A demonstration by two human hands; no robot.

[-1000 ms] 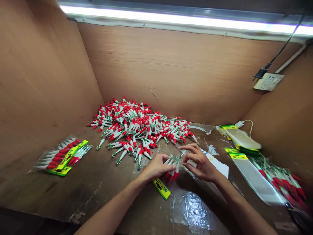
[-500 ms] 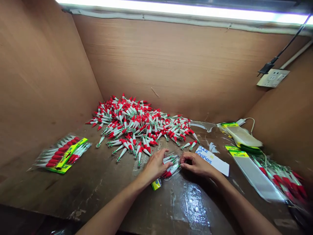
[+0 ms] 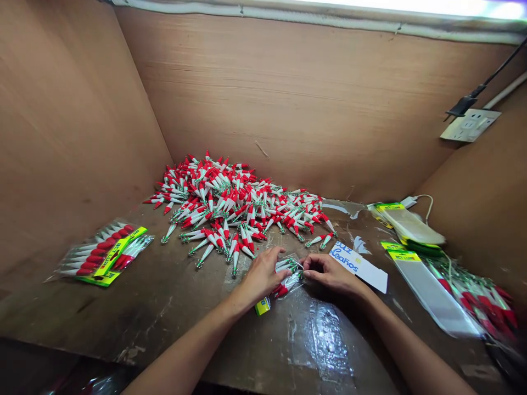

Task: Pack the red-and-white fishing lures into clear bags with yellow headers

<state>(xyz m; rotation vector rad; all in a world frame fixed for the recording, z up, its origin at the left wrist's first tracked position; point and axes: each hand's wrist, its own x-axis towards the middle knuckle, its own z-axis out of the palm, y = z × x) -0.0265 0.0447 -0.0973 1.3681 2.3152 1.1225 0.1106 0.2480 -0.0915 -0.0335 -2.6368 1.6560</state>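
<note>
A clear plastic bag [image 3: 289,278] with a yellow header card [image 3: 262,306] lies on the worn wooden bench, holding several red-and-white lures. My left hand [image 3: 259,276] presses down on the bag's left side, fingers curled over it. My right hand [image 3: 329,272] pinches the bag's far end, fingers together. Just beyond my hands, a big heap of loose red-and-white lures [image 3: 230,206] with green hooks is piled against the back wall.
Filled packs [image 3: 101,256] lie at the left. A white label with blue writing [image 3: 359,265] sits by my right hand. Empty yellow-topped bags [image 3: 405,226], a long clear bag [image 3: 428,288] and more lures [image 3: 486,299] are at the right. A wall socket [image 3: 469,124] holds a plug.
My hands have lowered the bag with its lures onto the bench and closed in on it. The view has tilted down a little.
</note>
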